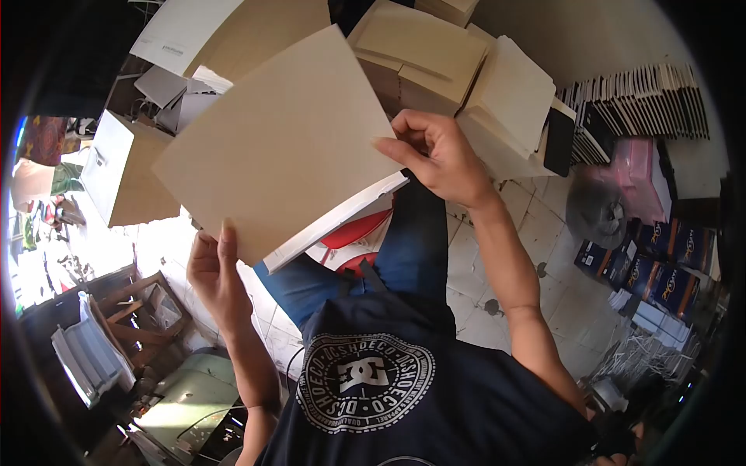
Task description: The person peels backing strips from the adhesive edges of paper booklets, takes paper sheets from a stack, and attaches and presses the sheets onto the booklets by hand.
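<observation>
In the head view I hold a thick book [280, 140] with a plain cream cover, tilted over my lap. Its narrow white edge [334, 221] faces me. My left hand [214, 272] is closed on the lower left corner, the thumb lying on the cover. On the right side, my right hand [443, 159] grips the book near its edge, thumb on top and fingers curled. The underside of the book is hidden.
Cream sheets or boards [423, 46] are stacked ahead, with a black phone-like object [559, 140] at their right. A row of books [645, 101], a pink package [641, 175] and printed boxes [660, 268] stand right. A red seat [356, 231] shows below; a wooden frame [144, 314] is left.
</observation>
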